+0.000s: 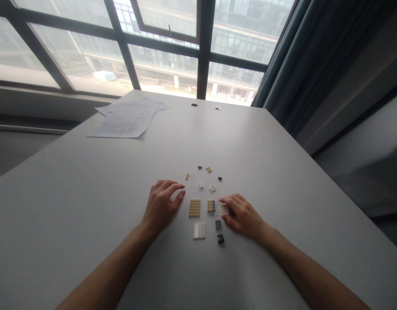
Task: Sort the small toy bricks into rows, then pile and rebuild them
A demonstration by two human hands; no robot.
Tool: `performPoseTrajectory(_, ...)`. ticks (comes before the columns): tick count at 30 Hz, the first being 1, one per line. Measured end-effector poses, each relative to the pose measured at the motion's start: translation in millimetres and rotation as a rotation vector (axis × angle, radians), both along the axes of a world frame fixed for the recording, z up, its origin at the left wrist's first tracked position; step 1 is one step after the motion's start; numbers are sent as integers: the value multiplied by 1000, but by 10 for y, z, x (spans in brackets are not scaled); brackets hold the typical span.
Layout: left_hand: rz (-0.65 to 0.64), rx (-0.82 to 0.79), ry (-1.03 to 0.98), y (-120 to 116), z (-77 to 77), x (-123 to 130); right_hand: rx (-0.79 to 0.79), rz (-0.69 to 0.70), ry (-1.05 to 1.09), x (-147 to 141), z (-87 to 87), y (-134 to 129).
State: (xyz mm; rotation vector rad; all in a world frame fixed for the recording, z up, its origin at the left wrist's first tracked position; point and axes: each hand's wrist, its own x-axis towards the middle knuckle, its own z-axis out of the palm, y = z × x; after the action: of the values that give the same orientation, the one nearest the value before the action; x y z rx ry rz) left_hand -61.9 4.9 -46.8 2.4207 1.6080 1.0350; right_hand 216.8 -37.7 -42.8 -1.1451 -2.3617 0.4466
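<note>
My left hand rests on the table with thumb and fingertips apart and nothing between them. Just right of it lies a tan studded plate. My right hand has its thumb and index finger spread around a white studded piece, partly hidden by the fingers; contact is unclear. Between the hands sits a small tan and blue-grey brick stack. Nearer me are smooth white tiles, a dark grey studded piece and a black brick.
Beyond the hands are small white pieces, tan pieces and black pieces. Printed papers lie at the far left of the white table. Windows stand behind it, with a dark curtain at right.
</note>
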Motion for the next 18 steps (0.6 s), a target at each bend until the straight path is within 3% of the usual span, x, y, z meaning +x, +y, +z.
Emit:
performPoseTrajectory(9,-7,0,0,15,-23,-10,23,-166,87,135,33,165)
performPoseTrajectory(13,-6,5,6,18,-29,-14,38,-224,64,88,103,504)
performPoseTrajectory(18,-3,0,-8,4,-26,-17,21,-136,-49,-166,128,1009)
